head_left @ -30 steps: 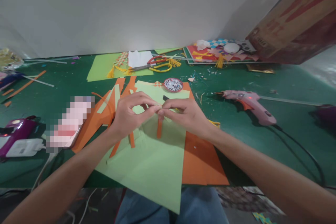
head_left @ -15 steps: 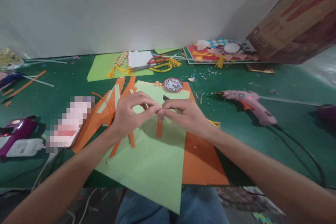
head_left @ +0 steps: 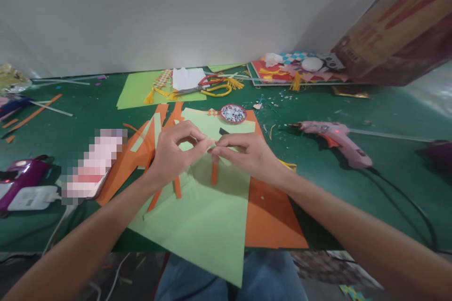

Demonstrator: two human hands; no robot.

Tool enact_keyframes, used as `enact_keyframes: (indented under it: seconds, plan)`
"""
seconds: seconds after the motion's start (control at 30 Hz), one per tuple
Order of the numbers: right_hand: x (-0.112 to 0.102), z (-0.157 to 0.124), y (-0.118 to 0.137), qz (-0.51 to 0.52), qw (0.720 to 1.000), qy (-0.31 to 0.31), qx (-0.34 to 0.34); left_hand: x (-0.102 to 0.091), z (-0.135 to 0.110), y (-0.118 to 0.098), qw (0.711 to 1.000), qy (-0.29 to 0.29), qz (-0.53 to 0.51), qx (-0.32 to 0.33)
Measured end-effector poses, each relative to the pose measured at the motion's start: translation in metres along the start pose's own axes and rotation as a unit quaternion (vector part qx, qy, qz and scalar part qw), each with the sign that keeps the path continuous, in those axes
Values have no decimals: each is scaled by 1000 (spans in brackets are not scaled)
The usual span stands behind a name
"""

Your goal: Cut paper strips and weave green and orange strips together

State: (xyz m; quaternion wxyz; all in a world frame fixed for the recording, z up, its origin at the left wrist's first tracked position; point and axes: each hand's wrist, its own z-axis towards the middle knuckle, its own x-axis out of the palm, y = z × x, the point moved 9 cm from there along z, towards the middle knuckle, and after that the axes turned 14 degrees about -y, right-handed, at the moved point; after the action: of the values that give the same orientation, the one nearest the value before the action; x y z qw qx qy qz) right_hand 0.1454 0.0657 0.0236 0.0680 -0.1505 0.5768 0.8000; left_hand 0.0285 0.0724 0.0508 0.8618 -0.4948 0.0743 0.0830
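Observation:
Over the green paper sheet (head_left: 212, 225), my left hand (head_left: 180, 150) is closed in a pinch, thumb against forefinger. My right hand (head_left: 247, 153) pinches right beside it, the fingertips of both hands almost touching. A tiny pale piece shows between them, mostly hidden by the fingers and too small to name. Just below the right fingertips is an orange paper strip (head_left: 214, 175); whether it is held or lies on the sheet I cannot tell. Another orange strip (head_left: 177, 188) lies near my left hand. Under the green sheet's right side is an orange sheet (head_left: 271, 216).
A pink glue gun (head_left: 335, 136) with a cord lies at right. Scissors (head_left: 190, 90) and a round dish of small beads (head_left: 233, 114) are toward the back. At left are a phone (head_left: 93, 164) and a white charger (head_left: 33, 198). A brown bag (head_left: 391, 28) stands back right.
My left fingertips have drawn slightly left, away from the right ones, leaving a narrow gap. My right hand has hardly moved.

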Motion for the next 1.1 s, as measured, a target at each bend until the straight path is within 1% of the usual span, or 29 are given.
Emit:
enact_keyframes:
  seconds: [0.13, 0.2, 0.37, 0.57, 0.73, 0.8, 1.1]
  plan:
    - [3, 0, -2, 8, 1000, 18, 15, -8, 4, 16, 997, -34, -27, -70]
    - [5, 0, -2, 9, 999, 29, 17, -13, 6, 23, 993, -52, -43, -94]
    - [8, -1, -4, 8, 999, 45, 24, -22, 10, 35, 983, -94, -79, -137]
    - [11, -1, -11, 20, 997, 57, 39, -29, 12, 44, 974, -122, -66, -177]
    - [12, -2, -14, 28, 996, 66, 52, -37, 15, 47, 962, -173, -90, -191]
    - [12, -2, -15, 28, 996, 65, 55, -39, 16, 49, 959, -185, -92, -194]
    - [10, -1, -14, 31, 998, 47, 41, -39, 16, 46, 962, -185, -85, -182]
